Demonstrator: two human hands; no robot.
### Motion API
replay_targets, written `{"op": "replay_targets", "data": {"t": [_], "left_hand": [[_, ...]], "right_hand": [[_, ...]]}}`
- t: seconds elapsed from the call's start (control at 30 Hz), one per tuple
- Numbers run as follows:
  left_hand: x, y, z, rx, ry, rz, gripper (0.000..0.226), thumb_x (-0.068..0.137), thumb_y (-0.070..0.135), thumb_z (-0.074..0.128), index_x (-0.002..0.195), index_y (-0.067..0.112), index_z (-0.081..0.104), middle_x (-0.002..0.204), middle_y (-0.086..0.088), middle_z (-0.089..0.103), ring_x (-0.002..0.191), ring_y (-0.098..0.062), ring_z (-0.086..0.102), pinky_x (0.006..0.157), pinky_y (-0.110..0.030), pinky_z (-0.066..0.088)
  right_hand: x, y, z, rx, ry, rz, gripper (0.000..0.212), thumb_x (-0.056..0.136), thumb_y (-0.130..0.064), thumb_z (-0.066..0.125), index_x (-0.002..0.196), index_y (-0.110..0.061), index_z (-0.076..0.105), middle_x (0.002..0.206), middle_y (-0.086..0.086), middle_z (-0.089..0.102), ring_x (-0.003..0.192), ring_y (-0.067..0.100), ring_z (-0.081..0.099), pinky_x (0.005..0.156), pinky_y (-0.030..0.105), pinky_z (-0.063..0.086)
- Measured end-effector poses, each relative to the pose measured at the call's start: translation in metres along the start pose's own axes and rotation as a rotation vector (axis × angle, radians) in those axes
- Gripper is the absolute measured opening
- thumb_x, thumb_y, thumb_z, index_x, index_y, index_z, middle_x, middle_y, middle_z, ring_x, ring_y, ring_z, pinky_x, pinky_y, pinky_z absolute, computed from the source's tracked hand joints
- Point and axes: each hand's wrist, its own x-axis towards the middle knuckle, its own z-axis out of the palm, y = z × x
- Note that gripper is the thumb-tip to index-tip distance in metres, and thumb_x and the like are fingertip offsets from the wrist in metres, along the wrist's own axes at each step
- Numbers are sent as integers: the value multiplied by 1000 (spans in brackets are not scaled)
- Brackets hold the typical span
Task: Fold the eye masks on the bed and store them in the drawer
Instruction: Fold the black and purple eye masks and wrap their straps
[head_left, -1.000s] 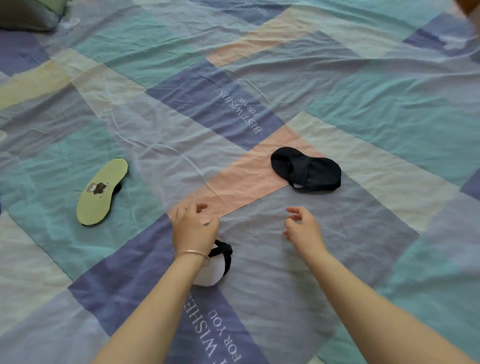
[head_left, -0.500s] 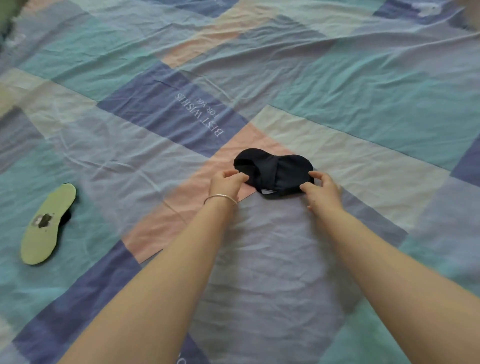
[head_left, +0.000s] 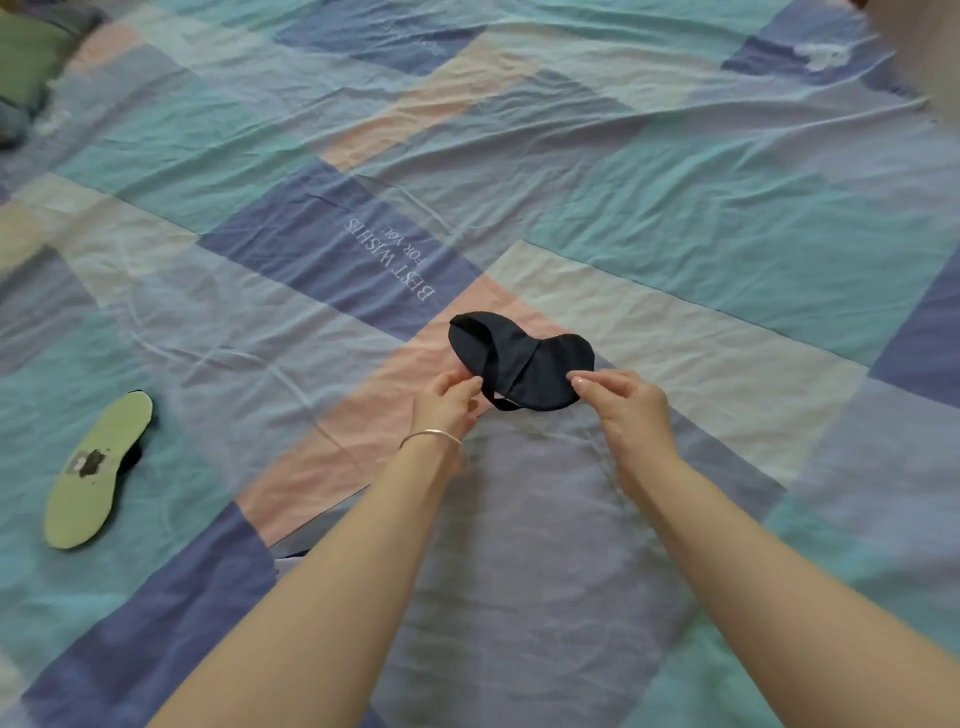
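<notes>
Patchwork bedding (head_left: 675, 218) in teal, lilac, pink and cream covers the whole bed, thin and finely creased, with printed lettering on a purple patch just beyond the hands. Both arms reach forward over it: the left hand (head_left: 447, 408), a slim bangle (head_left: 430, 437) on its wrist, has thumb and fingertips closed in a pinch on the near left edge of the black eye mask (head_left: 519, 358), where its strap loops down, while the right hand (head_left: 626, 402) pinches the mask's near right edge in the same way, other fingers curled in. The mask sits directly between and just beyond the two hands, over the pink patch, a soft, matte, bean-shaped pad with two rounded lobes and a wide band crossing its back. Well off to the left of the left hand lies a pale green eye mask (head_left: 96, 473), flat and elongated, with a small dark motif and a dark strap peeking from under it. No drawer is in view. The likely trouble is the strap: springy elastic could slip out as the lobes are brought together, leaving a lopsided fold that opens again. Light fingertip pinches on slippery fabric may also let one edge drop, and the sheet could be dragged up with it
</notes>
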Motion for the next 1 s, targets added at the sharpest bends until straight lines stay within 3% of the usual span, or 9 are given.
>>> {"op": "replay_targets", "data": {"t": [0.1,0.2,0.3,0.43,0.5,0.6,0.77,0.9,1.0], "left_hand": [[-21,13,-9,-107,-80,-57,12,87,10,59,90,21,60,89,-1,65,81,-16,62,77,-29,49],[-48,33,-15,-165,-167,-1,22,81,-3,59,90,17,60,86,-4,69,79,-20,67,81,-35,55],[-86,60,-20,-188,-171,93,24,79,-11,57,88,11,63,74,-7,72,69,-21,71,67,-37,60],[-129,92,-28,55,-128,336,24,82,-6,55,97,12,60,68,-2,71,55,-19,70,45,-29,54],[-149,105,-33,226,-43,514,19,82,-1,56,95,13,57,64,-10,69,51,-26,66,48,-36,55],[-176,115,-40,372,39,662,22,78,14,68,93,14,53,81,-16,69,54,-39,62,50,-43,49],[-203,116,-57,233,-92,604,46,67,14,82,92,24,45,102,-5,64,38,-21,58,36,-28,44],[-215,103,-69,454,15,788,60,66,36,80,105,50,37,105,22,58,49,-12,57,54,-20,50],[-221,95,-78,465,23,822,49,77,51,57,121,57,36,101,26,60,66,-8,57,60,-16,46]], "right_hand": [[-26,-28,-4,52,9,-112,8,74,-16,77,71,-23,75,89,-4,69,81,1,67,74,14,48],[-53,-60,-6,50,17,-238,6,73,-15,77,74,-21,76,83,0,71,78,16,70,77,29,54],[-84,-96,-9,29,1,-317,22,76,-9,73,86,-28,73,72,-11,61,63,21,60,67,33,53],[-108,-129,-8,60,-46,-245,46,80,-4,68,113,-32,53,86,3,60,61,17,66,53,28,56],[-120,-142,-6,98,-70,-180,38,81,-4,67,114,-18,54,87,7,63,51,13,61,47,24,52],[-135,-154,-2,165,-167,-128,14,81,-3,66,94,-5,67,75,9,68,40,11,51,41,23,46],[-156,-150,3,182,-273,-71,11,84,-1,61,88,-4,71,54,8,61,37,12,48,40,23,45],[-163,-139,4,127,-352,-34,14,85,2,57,90,-1,70,48,1,60,35,10,47,37,22,42],[-166,-132,5,102,-385,2,15,85,3,57,90,0,70,60,4,65,35,11,45,36,23,39]]}}
